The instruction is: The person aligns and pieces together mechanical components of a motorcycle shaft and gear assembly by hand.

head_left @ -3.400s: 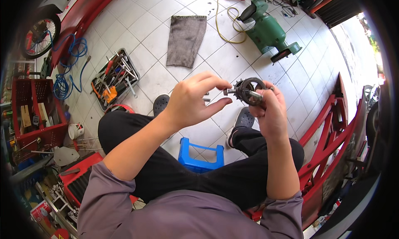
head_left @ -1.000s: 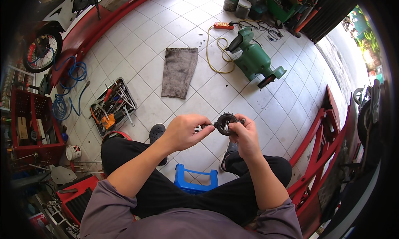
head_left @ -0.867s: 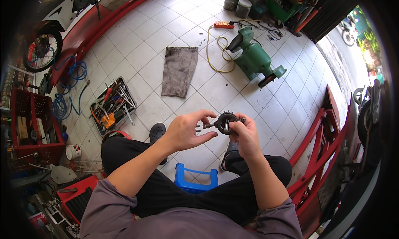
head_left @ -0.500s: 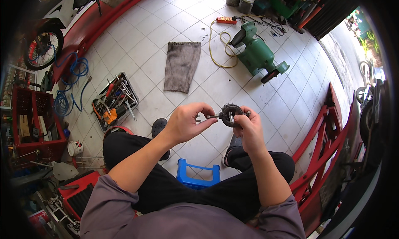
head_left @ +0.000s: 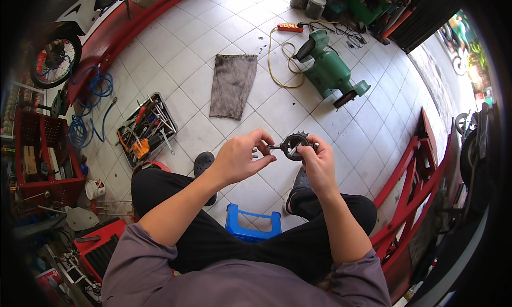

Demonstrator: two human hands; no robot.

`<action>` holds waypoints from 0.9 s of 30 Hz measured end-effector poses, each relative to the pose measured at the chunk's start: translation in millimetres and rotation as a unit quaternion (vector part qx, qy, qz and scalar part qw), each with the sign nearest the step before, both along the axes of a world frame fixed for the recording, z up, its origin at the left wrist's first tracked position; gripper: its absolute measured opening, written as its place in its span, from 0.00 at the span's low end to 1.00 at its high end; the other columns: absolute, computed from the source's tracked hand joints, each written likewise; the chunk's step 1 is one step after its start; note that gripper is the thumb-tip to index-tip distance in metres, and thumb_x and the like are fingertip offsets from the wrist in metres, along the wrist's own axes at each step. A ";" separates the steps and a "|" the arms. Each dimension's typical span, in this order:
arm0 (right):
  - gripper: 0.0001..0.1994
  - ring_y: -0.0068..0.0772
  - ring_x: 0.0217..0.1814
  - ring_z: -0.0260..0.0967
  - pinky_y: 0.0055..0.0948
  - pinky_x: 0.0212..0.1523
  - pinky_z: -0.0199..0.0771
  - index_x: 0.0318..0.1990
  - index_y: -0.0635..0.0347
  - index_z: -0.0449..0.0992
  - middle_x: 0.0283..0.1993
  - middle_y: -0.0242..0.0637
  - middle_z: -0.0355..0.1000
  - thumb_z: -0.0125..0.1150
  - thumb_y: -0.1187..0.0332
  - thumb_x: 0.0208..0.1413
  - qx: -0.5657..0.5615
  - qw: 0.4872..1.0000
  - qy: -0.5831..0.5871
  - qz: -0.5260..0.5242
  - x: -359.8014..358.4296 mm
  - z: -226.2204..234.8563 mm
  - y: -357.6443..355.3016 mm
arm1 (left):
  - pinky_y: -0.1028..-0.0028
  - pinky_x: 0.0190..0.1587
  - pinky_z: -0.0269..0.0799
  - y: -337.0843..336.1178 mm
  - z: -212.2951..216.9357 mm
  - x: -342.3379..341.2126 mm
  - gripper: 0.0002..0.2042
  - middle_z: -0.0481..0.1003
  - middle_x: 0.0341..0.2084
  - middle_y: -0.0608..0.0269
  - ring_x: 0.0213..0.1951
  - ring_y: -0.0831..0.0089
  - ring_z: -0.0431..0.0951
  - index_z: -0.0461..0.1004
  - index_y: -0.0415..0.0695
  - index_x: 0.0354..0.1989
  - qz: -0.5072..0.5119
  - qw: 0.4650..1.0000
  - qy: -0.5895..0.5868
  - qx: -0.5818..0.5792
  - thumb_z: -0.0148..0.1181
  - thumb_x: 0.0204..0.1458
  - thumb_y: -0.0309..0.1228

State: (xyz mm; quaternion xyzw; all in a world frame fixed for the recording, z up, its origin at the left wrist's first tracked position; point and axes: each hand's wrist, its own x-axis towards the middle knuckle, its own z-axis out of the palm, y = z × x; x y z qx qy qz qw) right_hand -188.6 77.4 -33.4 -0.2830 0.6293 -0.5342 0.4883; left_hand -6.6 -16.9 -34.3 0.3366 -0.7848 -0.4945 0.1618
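In front of my knees, my right hand (head_left: 319,165) pinches a dark toothed ring (head_left: 292,147), like a small sprocket, between thumb and fingers. Inside the ring some bright metal shows, and a short dark stub sticks out past my right fingers. From the ring's left side a thin metal rod (head_left: 274,147) points at my left hand (head_left: 242,156). My left index fingertip is at the rod's end, while the thumb stands a little below it. Small metal pins (head_left: 254,154) show among the curled left fingers; their far ends are hidden.
A black tray of hand tools (head_left: 152,131) lies left on the tiles, near a blue hose (head_left: 80,128). Ahead are a grey cloth (head_left: 233,86) and a green bench grinder (head_left: 330,67) with a yellow cord. A blue stool (head_left: 253,233) is between my legs; a red frame (head_left: 410,189) stands right.
My left thumb has come away from the rod and dropped slightly below it. The toothed ring has tilted a little in my right hand, which stays nearly in place.
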 end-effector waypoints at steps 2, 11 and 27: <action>0.06 0.11 0.22 0.55 0.17 0.21 0.55 0.32 0.67 0.74 0.22 0.23 0.66 0.55 0.73 0.53 -0.001 0.999 0.036 0.004 -2.6 -2.5 1.0 | 0.70 0.32 0.73 1.2 -1.4 -1.7 0.14 0.80 0.27 0.61 0.28 0.64 0.79 0.74 0.43 0.41 -0.001 0.999 -0.043 -0.010 0.64 0.50 0.36; 0.09 0.16 0.18 0.61 0.21 0.20 0.61 0.30 0.70 0.75 0.17 0.30 0.68 0.55 0.70 0.49 -0.008 0.975 0.220 0.003 1.2 14.0 0.2 | 0.74 0.28 0.70 13.9 -8.6 -7.6 0.19 0.77 0.36 0.61 0.26 0.71 0.75 0.72 0.43 0.49 0.042 0.994 0.072 -0.065 0.66 0.48 0.30; 0.08 0.13 0.19 0.57 0.20 0.20 0.57 0.30 0.70 0.74 0.18 0.27 0.66 0.55 0.72 0.51 -0.010 0.988 0.152 0.003 -2.3 11.9 3.7 | 0.83 0.21 0.57 12.4 -11.7 -7.5 0.16 0.77 0.32 0.68 0.18 0.88 0.59 0.71 0.43 0.45 0.056 0.991 0.116 -0.032 0.65 0.50 0.31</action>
